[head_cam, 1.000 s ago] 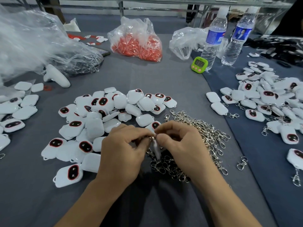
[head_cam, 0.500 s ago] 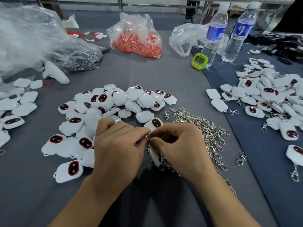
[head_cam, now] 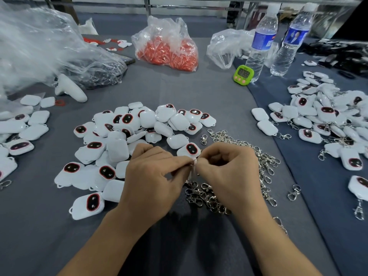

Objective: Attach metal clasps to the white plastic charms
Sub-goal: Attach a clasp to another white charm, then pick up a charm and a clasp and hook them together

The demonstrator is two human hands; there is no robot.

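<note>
My left hand and my right hand meet fingertip to fingertip over the table, pinching one white charm that hangs edge-on between them; a clasp at its top is mostly hidden by my fingers. A heap of white charms with red-rimmed dark faces lies just left and beyond my hands. A pile of loose metal clasps spreads under and to the right of my right hand.
Charms with clasps on them lie heaped at the right. More charms sit at the left edge. At the back stand a bag of red parts, two water bottles, a green timer and a white controller.
Both hands have shifted slightly away from me and upward with the charm. The charm now hangs shorter below my fingertips, more covered by them.
</note>
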